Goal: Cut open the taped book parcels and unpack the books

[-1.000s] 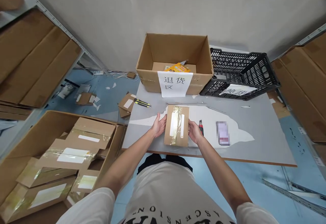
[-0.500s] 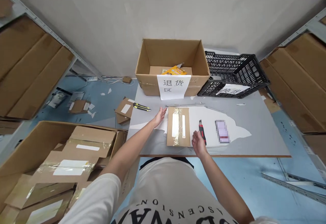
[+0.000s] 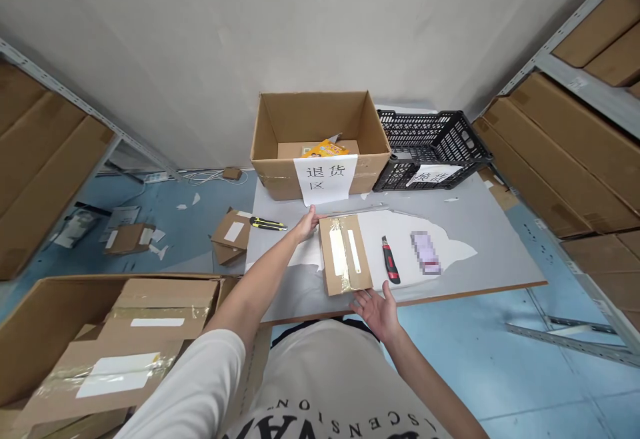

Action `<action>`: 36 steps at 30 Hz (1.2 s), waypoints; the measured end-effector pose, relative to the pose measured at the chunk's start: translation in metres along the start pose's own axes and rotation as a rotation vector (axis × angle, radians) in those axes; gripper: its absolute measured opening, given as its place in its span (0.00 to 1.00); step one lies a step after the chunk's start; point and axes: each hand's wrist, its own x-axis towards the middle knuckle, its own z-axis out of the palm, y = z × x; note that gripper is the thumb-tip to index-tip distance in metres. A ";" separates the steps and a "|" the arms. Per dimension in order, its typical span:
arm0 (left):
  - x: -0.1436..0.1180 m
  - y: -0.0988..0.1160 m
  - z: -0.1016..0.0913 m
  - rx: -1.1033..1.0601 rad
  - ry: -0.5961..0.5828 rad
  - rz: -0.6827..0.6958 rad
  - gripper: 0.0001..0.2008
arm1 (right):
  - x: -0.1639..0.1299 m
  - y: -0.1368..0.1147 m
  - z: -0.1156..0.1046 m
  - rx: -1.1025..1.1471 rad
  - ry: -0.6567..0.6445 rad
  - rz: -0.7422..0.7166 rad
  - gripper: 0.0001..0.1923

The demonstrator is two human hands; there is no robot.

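Observation:
A taped cardboard box (image 3: 345,252) with white labels is near the front of the grey table (image 3: 295,292), slightly turned. My left hand (image 3: 306,224) grips its far left corner, thumb up and fingertips partly hidden behind it. Palm up, my right hand (image 3: 377,311) supports the near right corner, its fingers at the lower edge and the thumb spread away. I cannot tell whether the box is lifted. To its right lie a red and black utility knife (image 3: 391,260) and a blurred lilac item (image 3: 427,252). A yellow and black utility knife (image 3: 269,224) lies to the left.
Behind stand a large open carton (image 3: 275,179) with an orange packet (image 3: 326,148) inside and a black plastic crate (image 3: 430,152). At lower left, another carton (image 3: 40,292) holds several taped boxes. Small boxes lie on the blue floor. Shelves with cartons flank both sides.
Both hands have closed in on the box, the right shifting to its near right corner with the palm turned up. The box has rotated slightly. The view has also shifted.

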 end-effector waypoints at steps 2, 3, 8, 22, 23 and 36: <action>-0.011 0.001 -0.009 -0.010 0.003 -0.015 0.32 | 0.001 -0.007 -0.001 -0.066 0.021 0.019 0.32; -0.018 0.001 -0.014 -0.010 0.002 -0.015 0.32 | 0.003 -0.011 -0.001 -0.110 0.039 0.026 0.31; -0.070 -0.018 -0.035 -0.012 0.052 0.095 0.34 | 0.021 -0.043 0.004 -0.360 0.093 -0.052 0.27; -0.160 -0.123 -0.005 -0.261 0.426 0.334 0.38 | 0.073 -0.093 0.043 -0.829 0.020 -0.121 0.29; -0.161 -0.126 -0.005 -0.265 0.430 0.326 0.38 | 0.074 -0.091 0.041 -0.838 0.014 -0.112 0.29; -0.155 -0.138 -0.030 0.120 0.365 0.326 0.31 | 0.096 -0.072 -0.032 -0.932 -0.105 -0.336 0.30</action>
